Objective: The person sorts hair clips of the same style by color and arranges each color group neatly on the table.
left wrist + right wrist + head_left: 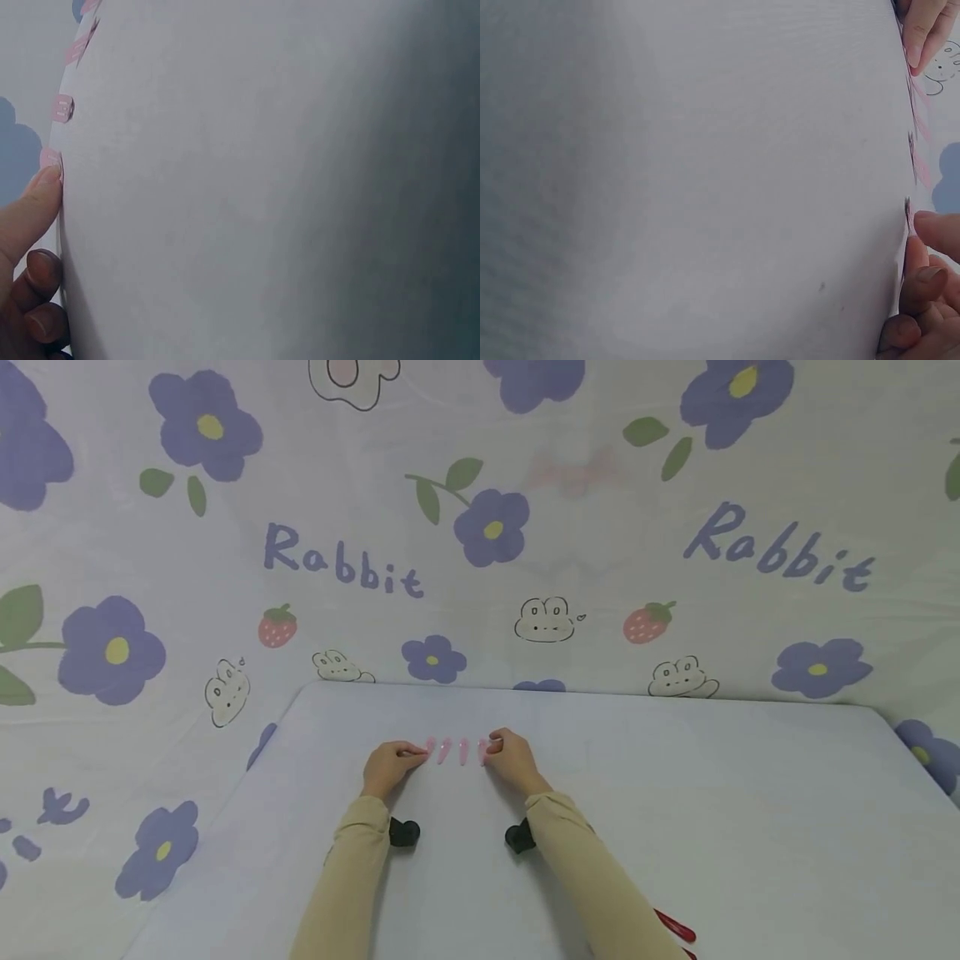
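Several pink hair snap clips stand side by side in a short row on the white table. My left hand [388, 766] pinches the lower end of the leftmost clip [430, 744]; its thumb covers part of that clip [49, 157] in the left wrist view. At the other end of the row, my right hand [514, 763] holds the rightmost clip [482, 748] between thumb and forefinger. Between the hands lie two more clips, one slightly tilted [444, 751] and one nearly upright [463, 752], both untouched. The wrist views show the clips small, at the frame edge.
Two red hair clips, one of them [677, 926] more visible, lie near the right forearm, partly hidden by the sleeve. Black wrist cameras [405, 833] sit under both wrists. A flower-and-rabbit printed cloth [480, 610] hangs behind the white table [750, 810].
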Motion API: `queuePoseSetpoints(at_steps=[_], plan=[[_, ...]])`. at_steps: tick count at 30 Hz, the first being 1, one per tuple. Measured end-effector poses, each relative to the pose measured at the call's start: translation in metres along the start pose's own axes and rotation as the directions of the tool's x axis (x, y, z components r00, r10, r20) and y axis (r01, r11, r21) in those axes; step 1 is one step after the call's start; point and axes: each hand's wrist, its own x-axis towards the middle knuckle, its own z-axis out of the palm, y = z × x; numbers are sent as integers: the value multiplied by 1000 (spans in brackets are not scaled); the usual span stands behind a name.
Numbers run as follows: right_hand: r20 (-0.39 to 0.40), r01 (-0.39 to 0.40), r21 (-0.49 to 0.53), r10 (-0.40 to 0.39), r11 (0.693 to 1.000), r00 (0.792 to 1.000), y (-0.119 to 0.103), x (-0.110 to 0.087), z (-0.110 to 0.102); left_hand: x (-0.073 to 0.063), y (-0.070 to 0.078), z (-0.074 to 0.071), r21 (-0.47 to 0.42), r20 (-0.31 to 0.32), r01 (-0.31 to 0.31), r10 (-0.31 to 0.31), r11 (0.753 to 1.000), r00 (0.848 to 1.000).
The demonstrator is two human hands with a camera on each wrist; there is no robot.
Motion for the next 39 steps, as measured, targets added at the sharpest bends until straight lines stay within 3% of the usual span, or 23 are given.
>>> queuePoseSetpoints(at_steps=[3,5,11,13,16,19,20,23,26,27,33,35,39], plan=[[38,-36,2,36,999,999,-6,-3,-2,-1,0,-1,8,-2,-10,10,1000,1000],[64,-42,27,40,999,997,-25,-10,-13,-1,0,-1,12,-6,-15,16,1000,1000],[58,-113,22,112,993,992,-145,-58,-75,-2,3,0,4,-2,-16,16,1000,1000],[58,-148,-9,148,989,987,-169,-67,-86,-2,4,0,6,-1,-19,19,1000,1000],[64,-161,-16,161,987,985,-172,-68,-90,-1,5,1,4,-6,-24,24,1000,1000],[88,-179,1,178,984,980,-157,-60,-85,0,4,2,1,-17,-34,34,999,999],[94,-137,35,133,990,987,-143,-56,-80,0,3,1,0,-19,-39,39,999,999],[131,-127,70,117,990,984,-139,-58,-83,-2,2,0,4,-17,-37,37,999,999],[152,-133,106,117,985,981,-143,-68,-87,-6,0,1,1,0,-31,31,1000,1000],[161,-176,86,161,981,974,-158,-76,-95,-7,-1,1,1,5,-25,25,1000,1000],[155,-139,92,124,986,980,-174,-88,-117,-7,-1,0,-4,-4,-16,16,1000,1000],[137,-130,97,116,987,984,-178,-89,-124,-6,1,0,-11,-7,-19,19,1000,1000],[47,-38,123,32,992,998,-183,-95,-136,-4,1,-1,-22,1,-30,30,999,1000]])
